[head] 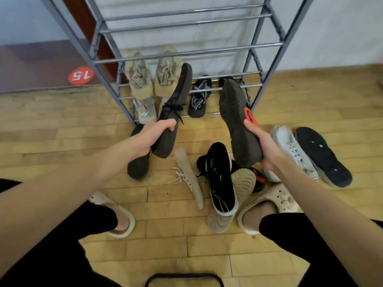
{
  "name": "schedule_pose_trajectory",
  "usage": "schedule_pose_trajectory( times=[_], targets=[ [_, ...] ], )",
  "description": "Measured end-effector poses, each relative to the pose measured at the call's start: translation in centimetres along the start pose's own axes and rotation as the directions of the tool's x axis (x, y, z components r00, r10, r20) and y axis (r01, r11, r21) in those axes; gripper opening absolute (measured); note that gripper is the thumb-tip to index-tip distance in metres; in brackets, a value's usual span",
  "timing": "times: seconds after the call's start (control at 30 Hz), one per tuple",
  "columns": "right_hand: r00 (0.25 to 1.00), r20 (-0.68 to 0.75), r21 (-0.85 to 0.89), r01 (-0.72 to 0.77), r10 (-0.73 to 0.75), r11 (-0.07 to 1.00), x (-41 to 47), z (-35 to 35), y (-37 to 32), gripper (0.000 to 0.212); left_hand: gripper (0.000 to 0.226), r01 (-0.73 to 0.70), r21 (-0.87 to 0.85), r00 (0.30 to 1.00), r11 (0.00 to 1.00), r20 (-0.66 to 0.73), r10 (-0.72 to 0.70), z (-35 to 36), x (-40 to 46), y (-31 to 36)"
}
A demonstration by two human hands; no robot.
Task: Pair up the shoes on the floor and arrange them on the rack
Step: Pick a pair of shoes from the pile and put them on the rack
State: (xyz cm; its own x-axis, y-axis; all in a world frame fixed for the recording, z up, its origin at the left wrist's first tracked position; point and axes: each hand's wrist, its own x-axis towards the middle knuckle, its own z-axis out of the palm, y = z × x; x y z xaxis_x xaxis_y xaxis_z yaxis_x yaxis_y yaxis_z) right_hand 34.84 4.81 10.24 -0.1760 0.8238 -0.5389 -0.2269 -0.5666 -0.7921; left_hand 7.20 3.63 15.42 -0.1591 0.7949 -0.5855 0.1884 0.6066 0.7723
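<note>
Black-trousered knees and two cream foam slides (pixel 269 206) framed the bottom of the view, on the pale wooden floor (pixel 62 121). Above them the left hand (pixel 154 134) had its fingers (pixel 170 125) curled round the heel end of a dark olive knit sneaker (pixel 176 96), lifted clear of the floor, laces dangling. The right hand (pixel 262 146) gripped the matching dark olive sneaker (pixel 238 117) sole-up, thumb beside its orange heel patch (pixel 250 117). Both toes pointed away from the fingers toward the grey metal tube rack (pixel 186 52), where a beige fuzzy pair (pixel 153 79) and a black patterned shoe (pixel 200 96) already sat on the lower bars. Below the fingers lay a jumble of loose shoes: a black-and-green one (pixel 220 177), a beige one (pixel 189 177), a white sneaker (pixel 292 148), a black sole (pixel 323 156).

These knit shoes looked light and soft in the upper, stiffer along the sole; holding at the heel or midsole should steady them best.
</note>
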Motion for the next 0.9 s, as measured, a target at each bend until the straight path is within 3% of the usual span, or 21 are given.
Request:
schedule_pose_trajectory(
  times=[0.07,0.2,0.43,0.57,0.63,0.7,0.9],
  targets=[
    [0.997,-0.061,-0.002,0.038,-0.038,0.999,0.0,-0.6,-1.0,0.030,0.009,-0.034,-0.013,0.998,0.999,-0.044,0.034,0.9,0.5,1.8],
    [0.988,-0.032,0.135,0.151,-0.148,0.979,0.8,-2.0,-2.7,0.026,0.010,-0.037,-0.006,0.998,0.999,-0.050,0.037,2.8,1.5,3.3],
    [0.970,-0.219,-0.164,0.074,-0.110,0.984,3.7,-2.9,-2.0,0.069,0.016,-0.026,0.078,0.995,0.997,-0.095,0.033,3.5,2.7,2.4],
    [0.987,-0.148,-0.121,-0.077,0.059,0.990,4.2,-2.5,0.8,0.047,0.012,0.046,0.012,0.999,0.999,0.013,-0.046,1.5,2.1,1.2],
    [0.987,-0.096,-0.047,-0.130,0.125,0.990,4.0,-2.3,2.6,0.042,0.009,0.108,-0.105,0.991,0.989,0.095,-0.098,0.4,1.9,0.0],
    [0.985,-0.063,0.045,-0.159,0.162,0.986,3.8,-2.2,4.2,0.040,0.020,0.191,-0.221,0.974,0.956,0.164,-0.157,-0.5,1.4,-1.5],
    [0.976,-0.026,0.169,-0.209,0.216,0.963,2.8,-1.7,6.2,0.038,0.030,0.230,-0.326,0.967,0.917,0.180,-0.179,-2.0,0.7,-4.8]
  ],
)
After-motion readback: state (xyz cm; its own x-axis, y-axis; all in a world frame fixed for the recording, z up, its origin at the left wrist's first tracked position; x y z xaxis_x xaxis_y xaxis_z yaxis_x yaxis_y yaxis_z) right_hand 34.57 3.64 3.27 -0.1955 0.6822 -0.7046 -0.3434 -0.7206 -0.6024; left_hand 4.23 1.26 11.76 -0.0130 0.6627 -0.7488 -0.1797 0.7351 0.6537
